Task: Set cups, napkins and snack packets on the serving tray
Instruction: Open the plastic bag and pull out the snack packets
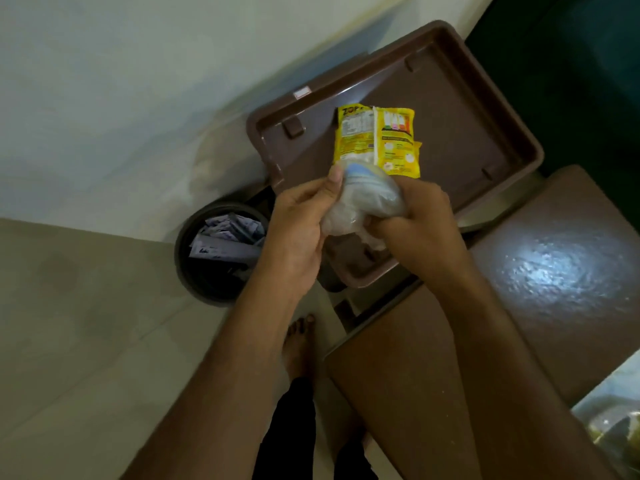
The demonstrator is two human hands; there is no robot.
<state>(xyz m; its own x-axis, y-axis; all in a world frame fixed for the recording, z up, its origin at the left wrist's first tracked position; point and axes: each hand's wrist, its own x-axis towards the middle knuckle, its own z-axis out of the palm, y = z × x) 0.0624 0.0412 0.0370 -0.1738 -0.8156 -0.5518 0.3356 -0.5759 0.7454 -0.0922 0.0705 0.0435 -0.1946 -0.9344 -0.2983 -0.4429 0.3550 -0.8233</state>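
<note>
A brown plastic serving tray (pixel 478 109) lies in the upper middle of the head view. A yellow snack packet (pixel 377 140) rests flat on it near its middle. Both hands hover over the tray's near edge and grip one clear plastic bag (pixel 363 199) with a pale blue patch and whitish contents. My left hand (pixel 301 223) pinches the bag's left side between thumb and fingers. My right hand (pixel 426 223) clutches its right side. What the bag holds is too blurred to tell.
A dark round bin (pixel 194 271) with crumpled paper stands on the tiled floor left of the tray. A brown glossy tabletop (pixel 554 271) spreads at the right. My bare foot (pixel 298 344) is on the floor below the hands. A white wall fills the upper left.
</note>
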